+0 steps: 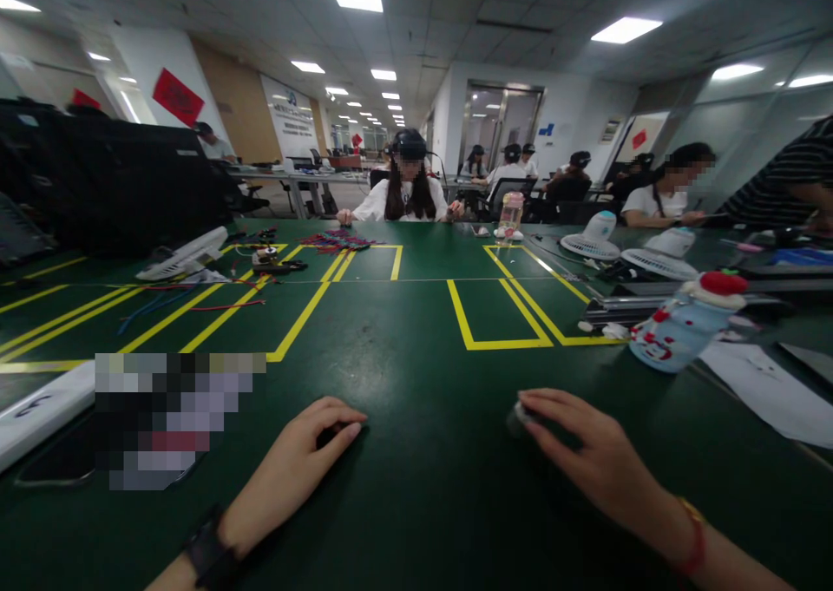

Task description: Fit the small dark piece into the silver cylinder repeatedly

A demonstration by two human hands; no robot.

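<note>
My left hand (311, 443) rests low over the green table (396, 504), left of the middle. Its fingers are curled, thumb and fingertips nearly together, and nothing shows between them. On the right, my right hand (586, 443) pinches a small greyish object (519, 419) between thumb and fingers, at the table's surface. That object is blurred and partly covered by the fingers, so its kind is not clear. A dark watch (212, 549) circles my left wrist.
Blurred-out items and a white bar (45, 413) lie at left. A light blue snowman bottle (677, 326) and white paper (774, 391) stand and lie at right. Yellow tape (508, 345) marks the table. Beyond are wires (335, 241), white fans (660, 252) and a seated person (407, 183).
</note>
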